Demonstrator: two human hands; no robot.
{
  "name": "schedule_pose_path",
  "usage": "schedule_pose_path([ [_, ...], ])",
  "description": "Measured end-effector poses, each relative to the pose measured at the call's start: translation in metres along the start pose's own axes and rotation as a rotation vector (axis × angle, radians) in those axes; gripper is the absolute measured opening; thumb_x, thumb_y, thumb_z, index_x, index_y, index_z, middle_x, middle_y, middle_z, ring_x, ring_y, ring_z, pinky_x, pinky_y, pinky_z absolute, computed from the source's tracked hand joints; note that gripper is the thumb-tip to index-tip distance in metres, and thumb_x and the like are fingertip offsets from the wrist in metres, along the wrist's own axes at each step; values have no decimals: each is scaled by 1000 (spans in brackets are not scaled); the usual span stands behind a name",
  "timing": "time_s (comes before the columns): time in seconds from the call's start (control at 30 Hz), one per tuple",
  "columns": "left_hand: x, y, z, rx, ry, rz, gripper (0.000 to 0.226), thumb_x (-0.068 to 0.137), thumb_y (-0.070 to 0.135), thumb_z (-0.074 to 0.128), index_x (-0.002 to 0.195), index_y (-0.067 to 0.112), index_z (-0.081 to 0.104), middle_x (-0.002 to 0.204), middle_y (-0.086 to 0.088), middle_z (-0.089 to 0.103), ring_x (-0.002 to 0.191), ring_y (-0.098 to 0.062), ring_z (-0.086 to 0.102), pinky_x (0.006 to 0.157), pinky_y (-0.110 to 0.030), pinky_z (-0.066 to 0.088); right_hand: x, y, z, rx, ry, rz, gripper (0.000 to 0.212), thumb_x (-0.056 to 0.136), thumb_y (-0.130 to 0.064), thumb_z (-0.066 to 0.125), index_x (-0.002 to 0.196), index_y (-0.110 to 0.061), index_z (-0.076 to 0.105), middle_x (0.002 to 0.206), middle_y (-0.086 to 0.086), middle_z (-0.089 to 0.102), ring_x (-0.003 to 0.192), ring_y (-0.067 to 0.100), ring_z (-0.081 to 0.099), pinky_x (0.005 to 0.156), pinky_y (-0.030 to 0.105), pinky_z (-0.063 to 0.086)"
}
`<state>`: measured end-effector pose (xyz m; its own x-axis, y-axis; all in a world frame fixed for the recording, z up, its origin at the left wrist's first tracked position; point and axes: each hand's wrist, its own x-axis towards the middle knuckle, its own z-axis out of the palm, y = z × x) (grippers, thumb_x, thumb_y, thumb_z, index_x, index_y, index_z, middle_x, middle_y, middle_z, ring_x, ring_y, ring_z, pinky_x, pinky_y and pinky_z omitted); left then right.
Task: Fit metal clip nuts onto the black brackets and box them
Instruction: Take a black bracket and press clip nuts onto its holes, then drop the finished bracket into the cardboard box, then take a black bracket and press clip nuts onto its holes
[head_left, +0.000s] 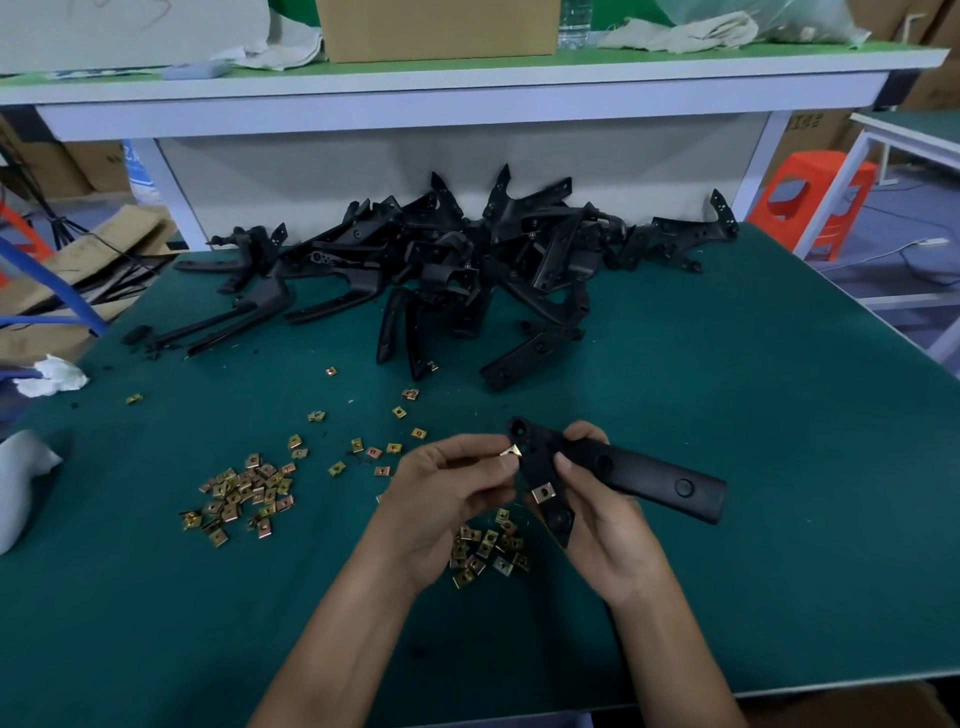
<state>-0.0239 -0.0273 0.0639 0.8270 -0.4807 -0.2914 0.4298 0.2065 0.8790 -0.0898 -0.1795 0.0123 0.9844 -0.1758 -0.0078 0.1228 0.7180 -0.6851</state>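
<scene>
1. Near the front edge of the tabletop (753, 571), slightly right of middle, one black bracket (623, 478) was held off the surface, with its long arm pointing toward the right edge.
2. Right hand (597, 519) gripped the black bracket at its bend, fingers curled round it.
3. Left hand (452, 493) pinched a clip nut (511, 451) between thumb and fingertips. It touched the bracket's upper tab and probably wasn't seated yet.
4. One fitted nut (544, 492) already sat on the lower tab.
5. Loose nuts: small heap (488, 551) under the hands, bigger heap (244, 493) toward the left edge, strays between.
6. Bracket pile (457, 270) by the back edge was large and looked untouched, so most of the job was likely left.
7. No boxed brackets were visible. Cardboard box (439, 28) stood on the shelf behind, use unclear.
</scene>
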Motion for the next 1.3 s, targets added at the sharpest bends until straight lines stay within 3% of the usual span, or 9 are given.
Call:
schedule_pose_path([
  [0.27,0,5,-9,37,-41,-112,64,56,6,83,117,7,66,70,-8,67,54,-14,62,51,-23,53,-2,2,4,-47,-44,21,27,82,-8,71,101,-25,62,118,14,68,100,25,68,80,33,58],
  [0.47,-8,1,-5,138,-96,-119,57,62,13,83,117,7,69,80,-11,72,68,-18,64,63,-27,49,-15,-8,11,-50,-27,47,31,85,0,65,107,-20,58,123,21,65,106,32,65,84,39,57],
  [0.57,-15,-9,6,289,-147,-114,56,60,13,85,113,6,70,95,-19,75,81,-30,66,74,-35,54,-43,-14,11,-89,113,-41,39,83,7,64,113,-16,55,108,15,68,95,24,70,74,32,58],
  [0.77,-14,-36,41,776,-457,76,46,60,61,83,102,45,74,95,9,78,88,1,71,74,-12,55,-154,-31,-40,123,594,-48,34,70,-4,79,104,2,74,97,18,74,81,25,74,67,36,60],
  [0.9,-2,-49,37,829,-475,109,85,45,93,67,113,44,69,104,11,77,102,-11,72,91,-44,57,-232,-92,-90,396,930,-359,32,82,-9,69,111,2,71,97,13,74,76,20,70,63,27,60],
  [1.07,-7,-46,40,802,-461,135,50,62,68,79,106,44,73,100,7,78,102,-18,73,85,-39,59,-276,-114,-129,542,1215,-503,53,100,-30,63,142,-7,40,132,22,59,115,32,62,92,40,53],
  [1.17,-21,-37,43,779,-394,130,31,71,48,68,101,44,73,95,7,78,89,-8,74,71,-17,58,-245,-99,-113,270,1097,-398,38,89,-28,75,118,-4,66,106,18,69,91,25,70,76,31,56],
  [1.23,-27,-30,33,769,-361,129,24,75,43,65,97,47,73,94,10,78,88,-4,73,72,-16,56,-208,-93,-91,61,1032,-389,12,86,-18,75,95,-12,71,90,19,69,67,21,69,62,26,58],
  [1.3,-25,-24,14,784,-302,135,17,86,37,67,94,51,71,97,14,77,91,-2,71,77,-21,52,-171,-90,-74,-160,977,-371,11,96,-5,60,100,-11,68,90,21,71,66,24,68,61,27,58],
])
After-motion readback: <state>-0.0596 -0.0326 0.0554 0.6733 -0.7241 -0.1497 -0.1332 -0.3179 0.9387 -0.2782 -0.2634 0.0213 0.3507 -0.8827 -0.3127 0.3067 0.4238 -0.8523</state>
